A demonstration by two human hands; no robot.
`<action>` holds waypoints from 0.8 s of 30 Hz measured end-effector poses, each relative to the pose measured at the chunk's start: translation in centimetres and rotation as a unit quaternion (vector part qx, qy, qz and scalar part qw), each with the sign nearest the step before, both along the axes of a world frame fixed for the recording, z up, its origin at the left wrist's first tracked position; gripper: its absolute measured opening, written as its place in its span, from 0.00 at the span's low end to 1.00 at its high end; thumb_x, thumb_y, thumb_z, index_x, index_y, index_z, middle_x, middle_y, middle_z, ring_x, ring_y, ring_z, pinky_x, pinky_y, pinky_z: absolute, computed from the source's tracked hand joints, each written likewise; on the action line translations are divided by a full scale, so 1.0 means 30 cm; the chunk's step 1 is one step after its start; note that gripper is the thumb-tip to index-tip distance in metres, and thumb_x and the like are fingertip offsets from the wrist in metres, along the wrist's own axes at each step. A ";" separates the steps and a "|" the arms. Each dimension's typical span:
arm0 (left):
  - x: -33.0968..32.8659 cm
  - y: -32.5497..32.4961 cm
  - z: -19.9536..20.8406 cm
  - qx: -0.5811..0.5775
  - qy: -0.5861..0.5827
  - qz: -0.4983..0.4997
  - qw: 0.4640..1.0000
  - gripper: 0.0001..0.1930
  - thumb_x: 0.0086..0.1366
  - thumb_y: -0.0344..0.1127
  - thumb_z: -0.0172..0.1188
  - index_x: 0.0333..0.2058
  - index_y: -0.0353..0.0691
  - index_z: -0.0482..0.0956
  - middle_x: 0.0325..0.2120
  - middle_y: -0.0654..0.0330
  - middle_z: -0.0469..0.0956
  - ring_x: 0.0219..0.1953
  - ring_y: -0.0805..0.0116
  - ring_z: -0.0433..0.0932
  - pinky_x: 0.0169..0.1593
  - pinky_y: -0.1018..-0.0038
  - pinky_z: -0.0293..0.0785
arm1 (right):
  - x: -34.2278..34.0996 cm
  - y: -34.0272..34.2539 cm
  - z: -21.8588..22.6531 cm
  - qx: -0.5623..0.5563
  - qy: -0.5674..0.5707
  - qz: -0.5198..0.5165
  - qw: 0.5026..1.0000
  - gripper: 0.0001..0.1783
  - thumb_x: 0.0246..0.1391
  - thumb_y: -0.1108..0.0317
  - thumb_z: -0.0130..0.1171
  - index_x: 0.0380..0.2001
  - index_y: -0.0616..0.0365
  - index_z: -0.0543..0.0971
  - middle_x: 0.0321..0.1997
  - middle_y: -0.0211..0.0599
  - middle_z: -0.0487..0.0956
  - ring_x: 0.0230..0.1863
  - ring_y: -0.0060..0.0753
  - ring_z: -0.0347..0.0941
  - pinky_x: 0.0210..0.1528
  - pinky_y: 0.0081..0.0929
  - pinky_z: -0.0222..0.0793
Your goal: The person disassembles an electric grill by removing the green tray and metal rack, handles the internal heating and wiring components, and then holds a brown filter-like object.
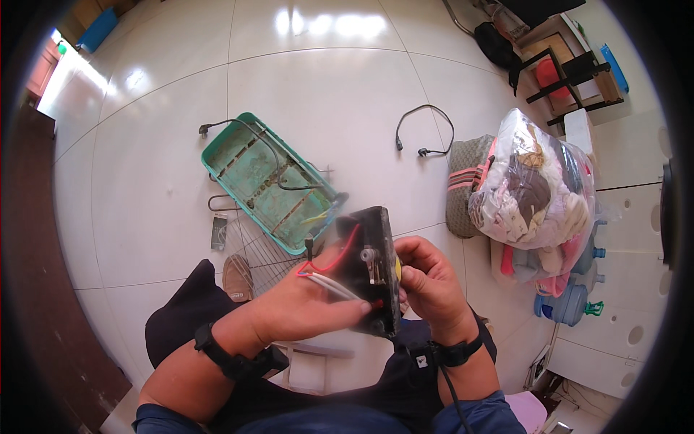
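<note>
With the left hand (311, 307), holding a black panel (376, 231) up in front of the lap, clamped on its left side with fingertips lost in wires and blur, and pressing the thumb against the inner face. With the right hand (437, 286), pinching at the panel's right side, with thumb and fingers drawn together just beside a small yellow part (398, 270). Can see a red wire (351, 242) curving over the panel's left side and pale sleeved wires (336, 287) slanting down toward the left thumb. Looking past the hands to the tiled floor (311, 87), can make out a green tray (289, 217) lying aslant, with a black cord (278, 170) trailed across it. Can see also a wire grille (264, 264) by the tray's near side, a phone (219, 231) beside the grille, and a brown shoe (236, 278). Farther right, can spot a short cord (423, 152) curled near a grey woven bag (460, 188), plus a stuffed clear bag (531, 188) and blue water jugs (567, 304). Cannot identify the yellowish pieces (315, 217) in the tray's right end.
</note>
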State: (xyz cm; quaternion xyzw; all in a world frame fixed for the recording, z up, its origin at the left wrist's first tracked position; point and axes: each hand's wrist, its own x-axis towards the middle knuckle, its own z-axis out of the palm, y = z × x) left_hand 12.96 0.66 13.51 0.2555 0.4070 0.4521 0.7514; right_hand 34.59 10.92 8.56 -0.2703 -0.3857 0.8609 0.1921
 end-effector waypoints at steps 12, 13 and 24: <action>-0.005 0.005 0.007 -0.009 0.004 -0.005 1.000 0.42 0.61 0.23 0.65 0.71 0.38 0.54 0.61 0.62 0.69 0.60 0.74 0.69 0.60 0.74 0.70 | -0.002 -0.001 0.001 0.009 0.006 -0.007 1.000 0.23 0.60 0.65 0.67 0.56 0.59 0.74 0.42 0.30 0.80 0.34 0.18 0.71 0.34 0.18 0.67; -0.005 0.004 0.001 -0.010 0.004 -0.004 1.000 0.42 0.61 0.23 0.65 0.71 0.38 0.54 0.61 0.62 0.69 0.60 0.74 0.69 0.60 0.74 0.70 | -0.001 -0.001 -0.001 0.023 -0.001 -0.007 1.000 0.24 0.60 0.64 0.67 0.56 0.59 0.74 0.42 0.30 0.80 0.33 0.18 0.71 0.34 0.18 0.68; 0.001 -0.005 -0.030 0.038 0.064 0.011 0.997 0.34 0.63 0.26 0.62 0.67 0.38 0.60 0.47 0.61 0.81 0.49 0.75 0.79 0.53 0.73 0.77 | -0.001 -0.006 -0.007 -0.006 -0.039 0.017 0.999 0.24 0.66 0.52 0.60 0.55 0.61 0.77 0.39 0.26 0.80 0.31 0.16 0.70 0.34 0.16 0.67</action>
